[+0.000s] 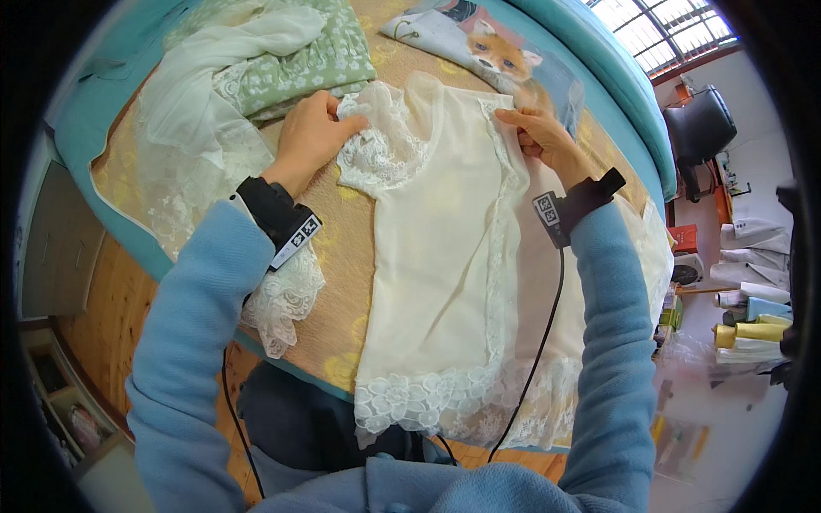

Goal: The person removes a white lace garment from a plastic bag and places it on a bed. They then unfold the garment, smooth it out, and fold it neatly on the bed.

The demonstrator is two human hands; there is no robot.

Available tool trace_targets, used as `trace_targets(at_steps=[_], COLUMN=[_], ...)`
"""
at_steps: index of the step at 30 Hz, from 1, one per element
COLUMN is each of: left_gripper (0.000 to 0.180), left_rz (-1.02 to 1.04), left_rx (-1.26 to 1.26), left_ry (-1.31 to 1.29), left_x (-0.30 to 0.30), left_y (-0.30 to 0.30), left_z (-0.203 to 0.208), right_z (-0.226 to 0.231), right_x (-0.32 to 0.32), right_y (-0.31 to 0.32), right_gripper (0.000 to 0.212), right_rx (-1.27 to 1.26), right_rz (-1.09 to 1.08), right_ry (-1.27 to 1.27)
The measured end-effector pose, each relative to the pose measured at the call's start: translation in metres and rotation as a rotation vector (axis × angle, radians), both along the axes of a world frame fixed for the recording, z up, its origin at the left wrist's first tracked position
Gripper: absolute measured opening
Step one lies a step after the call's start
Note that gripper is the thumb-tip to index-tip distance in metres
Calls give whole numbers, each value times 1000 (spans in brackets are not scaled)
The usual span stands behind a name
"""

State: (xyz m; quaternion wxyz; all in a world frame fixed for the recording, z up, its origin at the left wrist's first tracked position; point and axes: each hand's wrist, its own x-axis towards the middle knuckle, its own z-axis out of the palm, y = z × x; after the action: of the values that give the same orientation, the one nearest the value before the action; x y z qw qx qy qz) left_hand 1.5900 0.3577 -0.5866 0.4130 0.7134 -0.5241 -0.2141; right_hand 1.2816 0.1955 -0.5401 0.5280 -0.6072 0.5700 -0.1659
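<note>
A cream-white blouse (440, 231) with lace sleeves and a flowered lace hem lies spread on the bed, its hem hanging over the near edge. My left hand (313, 137) pinches the lace sleeve at the blouse's upper left, thumb on top; some of its fingertips are hidden. At the upper right, my right hand (546, 141) grips the lace-trimmed edge between thumb and curled fingers. More sheer pale fabric with a lace hem (552, 376) lies under and to the right of the blouse.
To the left are a sheer white lace garment (201, 128) and folded green floral cloth (299, 64). Behind the blouse lies a bag with a fox picture (505, 64). The bed has a tan patterned cover (338, 256). Black cables run from both wrist bands.
</note>
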Motion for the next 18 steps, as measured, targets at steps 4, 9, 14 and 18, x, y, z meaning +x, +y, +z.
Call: trace_targets(at_steps=[4, 9, 14, 18], left_gripper=[27, 29, 31, 32], left_rz=[15, 79, 73, 48], left_rx=[-128, -122, -123, -106], left_ry=[221, 29, -88, -32], left_x=[6, 13, 17, 19], left_y=[-7, -13, -12, -14], left_z=[-11, -18, -22, -18], right_z=[-11, -30, 2, 29], right_x=[1, -4, -35, -70], right_y=[-11, -10, 24, 82], right_gripper=[21, 23, 24, 20], right_rx=[-313, -1001, -760, -158], right_rz=[-56, -30, -141, 3], right_ry=[76, 667, 57, 69])
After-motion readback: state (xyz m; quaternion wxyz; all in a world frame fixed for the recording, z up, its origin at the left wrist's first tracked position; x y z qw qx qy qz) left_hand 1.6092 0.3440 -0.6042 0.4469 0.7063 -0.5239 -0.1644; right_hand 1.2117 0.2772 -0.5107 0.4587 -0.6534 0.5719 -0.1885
